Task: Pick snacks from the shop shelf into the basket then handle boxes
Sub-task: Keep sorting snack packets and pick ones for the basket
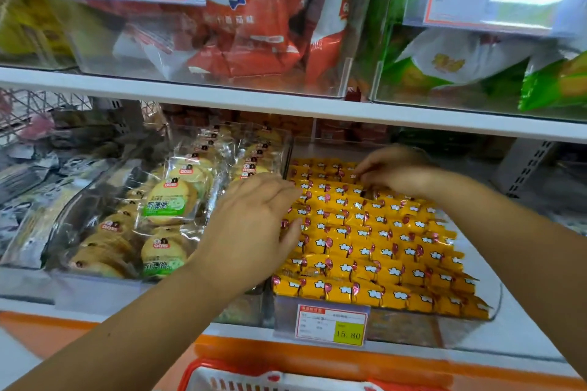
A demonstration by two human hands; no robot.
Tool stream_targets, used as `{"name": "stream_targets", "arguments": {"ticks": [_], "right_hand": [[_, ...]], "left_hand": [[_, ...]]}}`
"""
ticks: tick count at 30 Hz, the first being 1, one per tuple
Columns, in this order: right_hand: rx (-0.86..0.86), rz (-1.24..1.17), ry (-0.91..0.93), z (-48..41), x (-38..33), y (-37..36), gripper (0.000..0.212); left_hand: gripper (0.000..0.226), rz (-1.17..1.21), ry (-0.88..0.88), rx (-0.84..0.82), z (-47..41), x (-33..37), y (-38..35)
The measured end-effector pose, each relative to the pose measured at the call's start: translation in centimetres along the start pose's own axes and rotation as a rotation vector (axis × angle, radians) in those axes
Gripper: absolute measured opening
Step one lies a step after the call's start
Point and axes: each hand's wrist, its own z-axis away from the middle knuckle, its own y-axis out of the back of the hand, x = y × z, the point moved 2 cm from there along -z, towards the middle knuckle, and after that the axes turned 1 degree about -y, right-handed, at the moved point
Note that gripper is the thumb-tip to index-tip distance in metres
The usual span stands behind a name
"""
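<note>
A: Right, both hands are in the clear tray [489, 316] of yellow-wrapped candies [378, 251]. The red basket [203, 373] sits below the tray, at the frame's bottom edge.

B: Grips?

A: Left hand [251, 225], at the tray's left side, has loosely spread fingers resting on the rows; it holds nothing I can see. Right hand [397, 173], near the tray's back, has fingertips curled down into the candies. It looks like a pinch, but I can't tell whether it's closed on any.

B: How to do it well?

A: Pinch several by the wrapper tops and lift straight up, with the left hand steadying the neighbouring rows.

B: Clearance?

A: The white shelf board [286, 108] hangs low over the tray's back, so pull out toward the tray's front. The price tag [332, 325] is clipped to the front wall. The biscuit packs [168, 200] sit just left of the tray.
</note>
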Motion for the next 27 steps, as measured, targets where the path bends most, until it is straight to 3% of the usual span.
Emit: {"name": "stream_targets", "arguments": {"ticks": [2, 4, 10, 14, 19, 23, 27], "right_hand": [[0.041, 0.021, 0.005, 0.2, 1.2, 1.4, 0.015], [-0.023, 0.111, -0.019, 0.3, 2.0, 1.6, 0.012], [-0.073, 0.297, -0.031, 0.6, 2.4, -0.1, 0.02], [0.021, 0.213, -0.011, 1.2, 2.7, -0.1, 0.006], [0.261, 0.161, 0.032, 5.0, 1.9, 0.9, 0.012], [0.487, -0.205, 0.074, 10.4, 1.6, 0.7, 0.009], [0.506, -0.759, 0.108, 14.9, 0.6, 0.2, 0.021]], "left_hand": [[0.047, -0.031, -0.034, 0.0, -0.8, 1.7, 0.4], [0.048, 0.035, -0.086, -0.047, -2.2, 4.4, 0.2], [0.057, 0.094, 0.005, -0.418, -6.9, 6.9, -5.8], [0.058, 0.119, 0.031, -0.514, -7.1, 6.2, -7.3], [0.059, 0.162, 0.069, -0.45, -6.7, 6.4, -6.6], [0.063, 0.423, 0.216, -0.328, -5.8, 6.9, -4.5], [0.051, 0.815, 0.295, -0.211, -3.3, 7.0, -1.9]]}}
